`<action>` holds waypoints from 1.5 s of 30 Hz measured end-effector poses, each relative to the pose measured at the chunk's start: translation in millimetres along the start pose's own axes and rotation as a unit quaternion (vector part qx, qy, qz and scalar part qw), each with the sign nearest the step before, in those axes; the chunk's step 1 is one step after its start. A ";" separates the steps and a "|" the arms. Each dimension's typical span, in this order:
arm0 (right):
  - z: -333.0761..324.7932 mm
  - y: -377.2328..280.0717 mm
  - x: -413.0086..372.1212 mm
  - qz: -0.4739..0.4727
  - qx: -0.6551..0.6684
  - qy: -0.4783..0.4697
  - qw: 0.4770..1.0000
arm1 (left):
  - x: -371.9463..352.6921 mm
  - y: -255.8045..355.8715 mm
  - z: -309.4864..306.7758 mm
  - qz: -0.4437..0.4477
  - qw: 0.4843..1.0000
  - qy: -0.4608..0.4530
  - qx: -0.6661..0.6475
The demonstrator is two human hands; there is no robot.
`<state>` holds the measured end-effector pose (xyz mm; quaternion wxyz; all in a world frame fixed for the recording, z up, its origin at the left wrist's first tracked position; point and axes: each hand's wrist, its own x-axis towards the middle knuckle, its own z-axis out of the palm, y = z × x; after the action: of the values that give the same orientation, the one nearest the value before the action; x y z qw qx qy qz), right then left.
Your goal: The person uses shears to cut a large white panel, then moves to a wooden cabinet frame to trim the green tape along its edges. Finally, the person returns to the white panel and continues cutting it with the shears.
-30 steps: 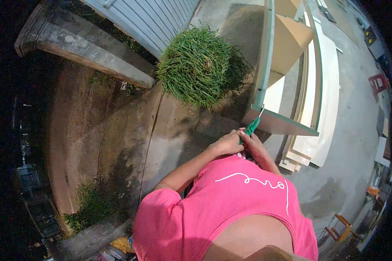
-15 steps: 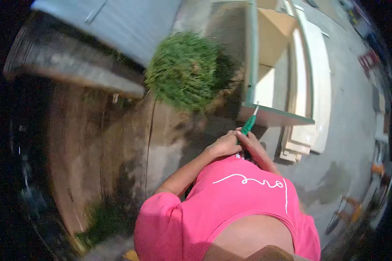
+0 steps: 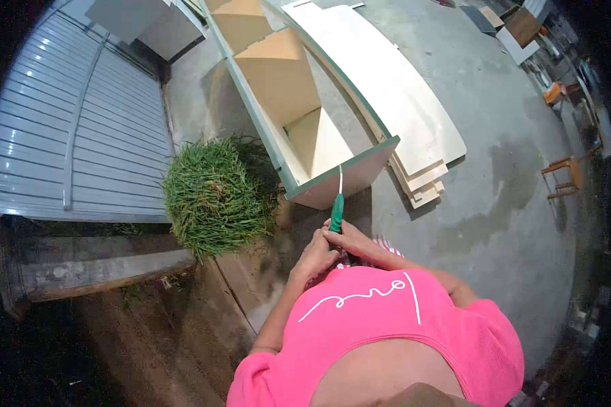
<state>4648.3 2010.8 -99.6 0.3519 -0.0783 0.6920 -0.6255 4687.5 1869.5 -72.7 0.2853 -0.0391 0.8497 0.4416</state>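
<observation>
A green-handled tool [image 3: 337, 213] with a thin pale shaft points away from my body, its tip over the near edge of a long open cabinet frame [image 3: 343, 178]. My right hand [image 3: 349, 237] is closed round the lower part of the handle. Just beside and below it, my left hand [image 3: 315, 256] is closed with its fingers against the right hand; whether it also grips the handle is hidden. The cabinet has green edges and cream inner panels.
Long white boards [image 3: 387, 81] lie stacked right of the cabinet. A grass clump [image 3: 217, 193] stands left, by a ribbed metal gate [image 3: 115, 129] and a low concrete ledge [image 3: 108, 268]. A wooden chair [image 3: 575, 175] and assorted items are at the far right.
The view has turned, so the cabinet and grass clump now appear further left and more of the gate shows. Both hands remain together at the green-handled tool.
</observation>
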 end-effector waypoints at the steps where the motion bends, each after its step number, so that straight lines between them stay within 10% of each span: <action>1: -0.7 10.7 2.6 -0.002 -0.003 0.013 1.000 | 7.3 -12.0 7.6 0.048 0.999 0.012 -0.007; 13: -58.9 30.7 -86.7 -0.013 -0.045 0.104 0.993 | -11.7 56.0 97.6 0.061 0.996 0.024 -0.061; 24: -31.2 3.7 -96.8 -0.121 -0.110 -0.110 0.980 | -58.1 28.7 144.1 -0.054 0.956 0.182 -0.225; 29: 0.8 -18.7 -98.8 -0.118 -0.139 -0.038 0.983 | -54.2 -8.8 128.5 -0.081 0.956 0.145 -0.243; 40: 28.1 -18.9 4.2 -0.057 0.054 0.277 0.958 | 6.7 11.9 -27.7 0.168 0.978 0.010 -0.126; 45: -0.6 -27.9 48.2 -0.061 0.056 0.351 0.933 | 64.0 27.1 -56.4 0.145 0.924 -0.164 -0.313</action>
<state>4603.0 1979.1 -92.6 0.0511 0.1239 0.7293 -0.6709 4600.2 1854.2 -61.0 0.3266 0.0705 0.6060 0.7219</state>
